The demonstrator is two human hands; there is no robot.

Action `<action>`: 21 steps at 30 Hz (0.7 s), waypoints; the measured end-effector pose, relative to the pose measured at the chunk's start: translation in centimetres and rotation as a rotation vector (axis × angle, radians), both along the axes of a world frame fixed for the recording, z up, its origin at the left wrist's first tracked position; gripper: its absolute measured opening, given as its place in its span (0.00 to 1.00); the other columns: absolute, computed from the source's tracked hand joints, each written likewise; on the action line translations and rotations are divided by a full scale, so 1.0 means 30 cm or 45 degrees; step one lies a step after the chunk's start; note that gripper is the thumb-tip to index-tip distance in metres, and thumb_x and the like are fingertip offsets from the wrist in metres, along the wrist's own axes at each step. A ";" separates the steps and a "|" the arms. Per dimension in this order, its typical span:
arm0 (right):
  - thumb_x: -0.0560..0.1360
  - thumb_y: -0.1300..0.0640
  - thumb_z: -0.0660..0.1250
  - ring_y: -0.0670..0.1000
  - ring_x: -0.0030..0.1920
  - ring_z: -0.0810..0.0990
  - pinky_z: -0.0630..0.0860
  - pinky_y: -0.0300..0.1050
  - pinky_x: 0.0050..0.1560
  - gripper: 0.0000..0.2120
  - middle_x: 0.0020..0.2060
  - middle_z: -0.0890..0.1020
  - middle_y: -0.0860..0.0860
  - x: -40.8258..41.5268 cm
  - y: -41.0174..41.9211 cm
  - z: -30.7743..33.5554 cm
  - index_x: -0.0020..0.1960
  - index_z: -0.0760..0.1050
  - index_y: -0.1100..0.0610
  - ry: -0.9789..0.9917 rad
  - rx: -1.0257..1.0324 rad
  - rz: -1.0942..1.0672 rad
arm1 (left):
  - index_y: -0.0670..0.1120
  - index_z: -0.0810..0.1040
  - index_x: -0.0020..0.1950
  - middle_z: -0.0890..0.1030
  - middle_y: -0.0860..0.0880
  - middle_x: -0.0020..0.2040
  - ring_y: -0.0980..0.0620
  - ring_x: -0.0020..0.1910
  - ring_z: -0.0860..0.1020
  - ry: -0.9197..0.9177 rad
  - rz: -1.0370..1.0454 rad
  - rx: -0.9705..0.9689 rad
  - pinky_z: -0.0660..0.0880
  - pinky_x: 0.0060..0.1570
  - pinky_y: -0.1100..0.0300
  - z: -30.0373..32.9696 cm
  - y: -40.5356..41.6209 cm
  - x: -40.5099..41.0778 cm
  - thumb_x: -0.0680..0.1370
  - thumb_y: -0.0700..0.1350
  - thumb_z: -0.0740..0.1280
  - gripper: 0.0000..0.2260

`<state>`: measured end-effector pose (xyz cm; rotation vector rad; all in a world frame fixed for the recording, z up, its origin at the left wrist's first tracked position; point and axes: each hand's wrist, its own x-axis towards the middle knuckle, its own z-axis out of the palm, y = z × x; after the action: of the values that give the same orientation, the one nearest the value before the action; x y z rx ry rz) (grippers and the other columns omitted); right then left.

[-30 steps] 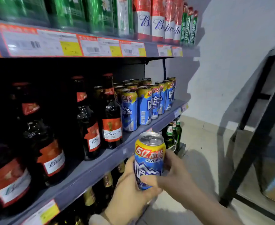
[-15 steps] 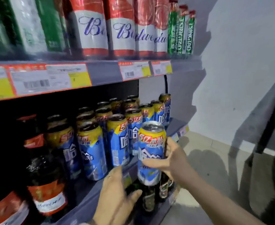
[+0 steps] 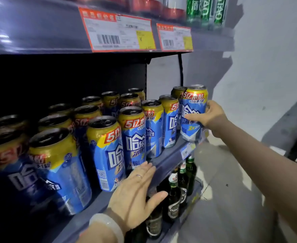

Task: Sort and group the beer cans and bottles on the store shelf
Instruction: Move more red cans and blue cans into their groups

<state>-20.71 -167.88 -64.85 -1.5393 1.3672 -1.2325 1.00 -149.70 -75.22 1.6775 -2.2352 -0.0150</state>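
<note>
Placement is nearly done: the blue can [image 3: 193, 113], carried at chest height in front of the shelf a second ago, now sits at the right end of the front row, at three o'clock from its matching cans [image 3: 109, 151]. The right hand [image 3: 210, 116] still wraps its fingers round it. The left hand [image 3: 135, 192], which had steadied the can, lies flat and spread against the shelf edge [image 3: 168, 163] at six o'clock, gripping nothing. Grouping therefore seems close to finished for this can. Price tags [image 3: 118, 30] hang at twelve o'clock; green bottles [image 3: 182, 181] stand below; a pale wall [image 3: 267, 67] fills three o'clock.
</note>
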 end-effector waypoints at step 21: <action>0.68 0.66 0.71 0.61 0.58 0.76 0.73 0.56 0.59 0.31 0.58 0.75 0.58 0.083 0.030 -0.137 0.68 0.64 0.63 0.090 0.187 -0.164 | 0.46 0.53 0.77 0.52 0.51 0.78 0.58 0.74 0.40 -0.044 -0.038 0.006 0.42 0.71 0.61 0.004 0.001 -0.011 0.68 0.71 0.39 0.44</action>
<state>-18.21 -166.98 -68.95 -1.4235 1.5879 -1.1357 0.66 -149.67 -75.11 1.6594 -2.2866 0.0007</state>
